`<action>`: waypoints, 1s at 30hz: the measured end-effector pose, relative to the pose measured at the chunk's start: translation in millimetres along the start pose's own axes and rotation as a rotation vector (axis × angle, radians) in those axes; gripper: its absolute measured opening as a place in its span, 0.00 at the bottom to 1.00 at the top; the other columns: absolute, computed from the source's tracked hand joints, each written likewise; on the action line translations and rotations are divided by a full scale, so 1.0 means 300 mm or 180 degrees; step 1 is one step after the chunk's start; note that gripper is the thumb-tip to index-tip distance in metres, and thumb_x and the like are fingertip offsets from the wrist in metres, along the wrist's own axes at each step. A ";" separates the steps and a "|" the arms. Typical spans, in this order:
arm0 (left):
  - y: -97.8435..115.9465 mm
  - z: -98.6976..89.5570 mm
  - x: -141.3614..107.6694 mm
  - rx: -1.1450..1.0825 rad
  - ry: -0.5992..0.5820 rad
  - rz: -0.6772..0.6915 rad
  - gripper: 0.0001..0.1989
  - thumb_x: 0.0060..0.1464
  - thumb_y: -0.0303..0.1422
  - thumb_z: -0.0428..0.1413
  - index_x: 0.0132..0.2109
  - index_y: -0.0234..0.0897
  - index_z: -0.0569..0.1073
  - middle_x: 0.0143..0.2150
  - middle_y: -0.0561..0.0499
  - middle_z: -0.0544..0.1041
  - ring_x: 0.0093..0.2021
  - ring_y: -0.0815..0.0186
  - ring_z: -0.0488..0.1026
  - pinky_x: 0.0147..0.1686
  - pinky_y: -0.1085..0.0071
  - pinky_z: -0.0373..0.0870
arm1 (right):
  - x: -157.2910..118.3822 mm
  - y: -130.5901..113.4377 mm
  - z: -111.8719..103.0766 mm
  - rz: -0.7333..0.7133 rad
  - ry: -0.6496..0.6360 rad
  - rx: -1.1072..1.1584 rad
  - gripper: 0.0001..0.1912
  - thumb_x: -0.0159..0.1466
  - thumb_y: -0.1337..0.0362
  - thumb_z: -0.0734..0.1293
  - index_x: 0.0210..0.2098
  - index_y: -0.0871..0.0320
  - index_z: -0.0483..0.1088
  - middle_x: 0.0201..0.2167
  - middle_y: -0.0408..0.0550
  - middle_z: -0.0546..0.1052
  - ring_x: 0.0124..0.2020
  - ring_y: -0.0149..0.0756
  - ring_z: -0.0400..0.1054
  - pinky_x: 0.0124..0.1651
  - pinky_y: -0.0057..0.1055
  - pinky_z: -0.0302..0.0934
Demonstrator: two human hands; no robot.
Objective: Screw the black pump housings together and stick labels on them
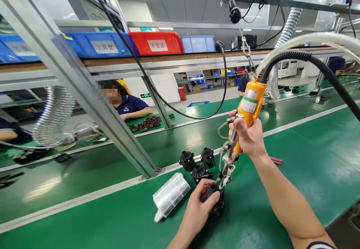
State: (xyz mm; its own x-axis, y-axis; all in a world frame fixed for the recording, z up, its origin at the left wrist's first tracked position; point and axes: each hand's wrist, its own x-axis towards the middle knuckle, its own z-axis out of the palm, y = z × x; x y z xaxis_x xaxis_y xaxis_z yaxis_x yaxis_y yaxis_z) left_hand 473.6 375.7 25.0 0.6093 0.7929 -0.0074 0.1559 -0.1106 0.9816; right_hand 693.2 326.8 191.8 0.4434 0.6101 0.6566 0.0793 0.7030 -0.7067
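Observation:
My right hand (249, 134) is wrapped round an orange powered screwdriver (251, 101) that hangs from a hook and tilts down to the left. The metal tip of the tool (225, 176) meets the top of a black plastic part (216, 200) on the green bench. Fingers and thumb of my left hand (201, 202) grip that black part from the left. Just behind it stand several more black parts (199, 172). A roll of clear plastic (171, 194) lies on the bench left of my left hand.
A slanted metal post (112, 117) rises at the left. Blue bins and a red bin (156, 42) sit on the shelf above. Cables and a thick black hose (323, 63) hang at the right. Across the bench, a person (123, 99) sits beside a pile of small dark parts (146, 123).

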 end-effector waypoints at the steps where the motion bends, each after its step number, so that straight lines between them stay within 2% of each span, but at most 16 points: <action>1: -0.004 0.002 0.001 0.0003 0.0018 -0.0004 0.25 0.55 0.54 0.65 0.46 0.39 0.71 0.36 0.53 0.73 0.33 0.65 0.68 0.31 0.74 0.65 | -0.008 -0.015 0.014 -0.0040 0.0013 -0.0015 0.43 0.58 0.26 0.76 0.46 0.59 0.69 0.27 0.42 0.64 0.24 0.32 0.60 0.25 0.28 0.62; 6: -0.024 0.005 0.014 -0.0112 0.0158 -0.0001 0.27 0.51 0.51 0.69 0.49 0.40 0.72 0.41 0.50 0.79 0.41 0.59 0.73 0.42 0.70 0.70 | -0.035 -0.075 0.079 -0.0303 0.0208 -0.0267 0.43 0.55 0.24 0.77 0.43 0.58 0.71 0.28 0.43 0.66 0.25 0.34 0.62 0.26 0.30 0.67; 12: -0.013 0.010 0.014 -0.0228 0.0001 -0.0019 0.28 0.53 0.50 0.68 0.52 0.39 0.71 0.40 0.50 0.78 0.39 0.61 0.72 0.39 0.71 0.68 | -0.056 -0.099 0.101 -0.0465 0.0284 -0.0047 0.40 0.54 0.27 0.80 0.41 0.58 0.73 0.28 0.44 0.66 0.24 0.33 0.60 0.23 0.29 0.65; 17: -0.008 0.010 0.015 -0.0228 -0.0064 0.0072 0.28 0.53 0.50 0.68 0.52 0.38 0.71 0.43 0.48 0.79 0.41 0.61 0.72 0.40 0.72 0.69 | -0.065 -0.105 0.105 -0.0492 0.0238 -0.0081 0.40 0.56 0.27 0.79 0.42 0.58 0.73 0.27 0.42 0.65 0.22 0.32 0.60 0.23 0.29 0.66; 21: -0.012 0.010 0.016 -0.0189 -0.0037 0.0070 0.25 0.55 0.49 0.67 0.51 0.38 0.72 0.39 0.51 0.77 0.40 0.61 0.72 0.39 0.72 0.70 | -0.070 -0.084 0.120 -0.0304 -0.0016 -0.0110 0.39 0.58 0.29 0.79 0.44 0.57 0.70 0.25 0.41 0.64 0.23 0.33 0.60 0.24 0.29 0.64; 26: -0.016 0.011 0.016 -0.0173 -0.0005 -0.0013 0.24 0.54 0.47 0.69 0.51 0.39 0.74 0.42 0.51 0.80 0.41 0.59 0.75 0.44 0.69 0.72 | -0.083 -0.035 0.164 -0.0025 -0.0319 0.0265 0.31 0.58 0.46 0.86 0.41 0.57 0.68 0.24 0.38 0.63 0.23 0.30 0.59 0.26 0.26 0.61; 30: -0.017 0.010 0.015 -0.0175 0.0054 0.0039 0.25 0.54 0.48 0.68 0.53 0.38 0.76 0.44 0.48 0.82 0.45 0.55 0.77 0.47 0.66 0.74 | -0.087 -0.015 0.190 0.0170 -0.0379 0.0256 0.33 0.57 0.42 0.85 0.38 0.56 0.66 0.23 0.36 0.61 0.22 0.28 0.56 0.25 0.24 0.60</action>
State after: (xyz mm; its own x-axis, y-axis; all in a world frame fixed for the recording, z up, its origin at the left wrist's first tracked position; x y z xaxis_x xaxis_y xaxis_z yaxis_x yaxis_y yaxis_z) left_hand 477.8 378.2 19.3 0.5974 0.8019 0.0074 0.1053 -0.0875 0.9906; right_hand 630.3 328.6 193.0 0.3357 0.6831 0.6486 -0.0156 0.6925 -0.7213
